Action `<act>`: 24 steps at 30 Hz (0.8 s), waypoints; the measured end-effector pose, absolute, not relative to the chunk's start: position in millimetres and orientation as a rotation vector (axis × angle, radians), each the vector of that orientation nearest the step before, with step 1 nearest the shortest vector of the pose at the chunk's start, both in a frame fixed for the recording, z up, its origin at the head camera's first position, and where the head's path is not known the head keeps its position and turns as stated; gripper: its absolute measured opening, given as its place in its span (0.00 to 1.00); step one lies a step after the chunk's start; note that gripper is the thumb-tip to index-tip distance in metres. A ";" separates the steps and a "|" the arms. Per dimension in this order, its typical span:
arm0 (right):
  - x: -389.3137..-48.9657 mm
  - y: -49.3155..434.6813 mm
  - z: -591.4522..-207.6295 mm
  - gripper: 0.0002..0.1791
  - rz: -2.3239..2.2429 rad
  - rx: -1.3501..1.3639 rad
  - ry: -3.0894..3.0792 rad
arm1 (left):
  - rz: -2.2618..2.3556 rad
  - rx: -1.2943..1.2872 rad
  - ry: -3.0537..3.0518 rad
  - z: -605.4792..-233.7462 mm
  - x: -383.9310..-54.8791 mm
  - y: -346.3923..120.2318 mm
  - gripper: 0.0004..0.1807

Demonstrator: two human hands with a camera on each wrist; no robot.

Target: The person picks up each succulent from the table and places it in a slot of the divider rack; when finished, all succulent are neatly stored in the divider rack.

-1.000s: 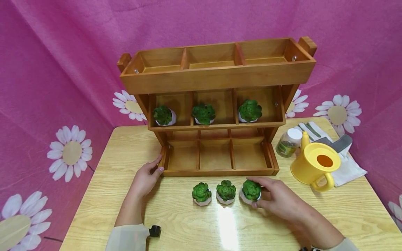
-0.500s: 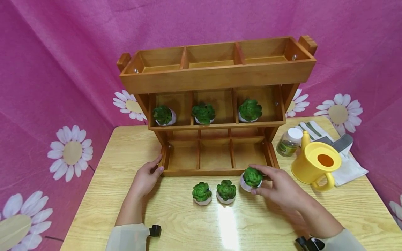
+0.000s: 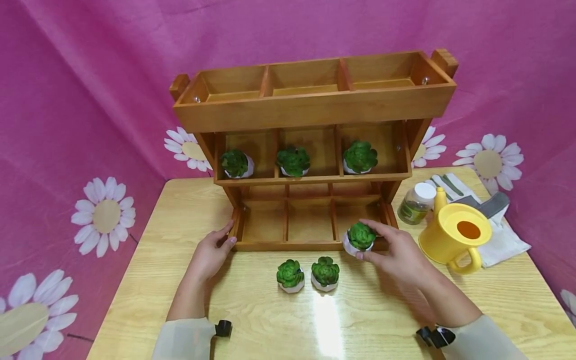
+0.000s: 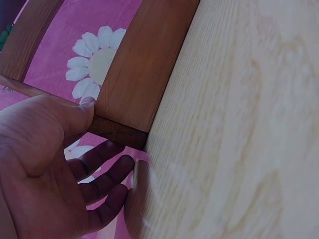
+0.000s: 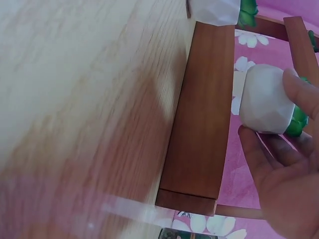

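Observation:
My right hand (image 3: 402, 259) holds a small potted succulent (image 3: 361, 237) at the front of the wooden plant shelf's bottom tier, by its right compartment. In the right wrist view, thumb and fingers grip its white faceted pot (image 5: 266, 102) above the front board (image 5: 202, 114). My left hand (image 3: 210, 256) holds the lower left corner of the shelf (image 3: 310, 111), thumb at the front and index finger along the side; in the left wrist view the other fingers curl loosely. Two more succulents, a left one (image 3: 290, 274) and a right one (image 3: 325, 273), stand on the table before the shelf.
Three succulents sit in the middle tier, among them the centre one (image 3: 293, 161). Right of the shelf stand a white-lidded jar (image 3: 416, 204) and a yellow watering can (image 3: 454, 235), by a white cloth (image 3: 504, 245). A pink daisy curtain (image 3: 288, 27) hangs behind.
My right hand has lifted the rightmost succulent off the table and carried it forward to the shelf's bottom tier. My left hand has stayed at the shelf's corner.

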State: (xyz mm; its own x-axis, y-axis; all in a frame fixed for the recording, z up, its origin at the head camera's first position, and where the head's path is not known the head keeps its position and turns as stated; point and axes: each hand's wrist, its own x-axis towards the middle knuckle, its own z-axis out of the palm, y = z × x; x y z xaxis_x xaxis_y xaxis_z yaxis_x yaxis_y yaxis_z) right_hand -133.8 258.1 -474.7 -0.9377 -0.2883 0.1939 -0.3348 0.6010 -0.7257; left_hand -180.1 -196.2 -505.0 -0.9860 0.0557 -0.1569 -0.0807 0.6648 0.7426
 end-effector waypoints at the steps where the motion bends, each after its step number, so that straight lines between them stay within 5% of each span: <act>1: -135.8 257.9 -474.9 0.39 1.269 0.527 -2.753 | 1.220 -0.016 2.715 -504.7 -180.4 -196.0 0.30; 24: -170.5 250.4 -478.9 0.42 1.216 0.368 -2.875 | 1.249 -0.043 2.715 -506.6 -181.7 -194.1 0.30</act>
